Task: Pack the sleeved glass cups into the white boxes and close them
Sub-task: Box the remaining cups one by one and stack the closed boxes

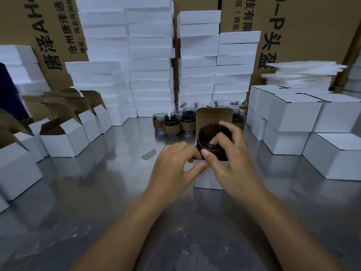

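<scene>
Nearest, the left hand [175, 163] pinches the open white box [207, 178] at its edge. The right hand [230, 159] has its grip on the rim of the sleeved cup [210, 137], half inside the box. If the cup goes in tilted, I think its sleeve may catch the wall and ride up.

table [97, 202]: shiny steel before me, grey smudge [149, 154] near its middle | foam blocks [150, 55]: white, stacked high in columns along the back | foam sheets [300, 73]: loose pile, back right | cartons [312, 26]: brown, black print, stood behind the foam | far left: something dark blue [9, 90], I couldn't tell what
</scene>
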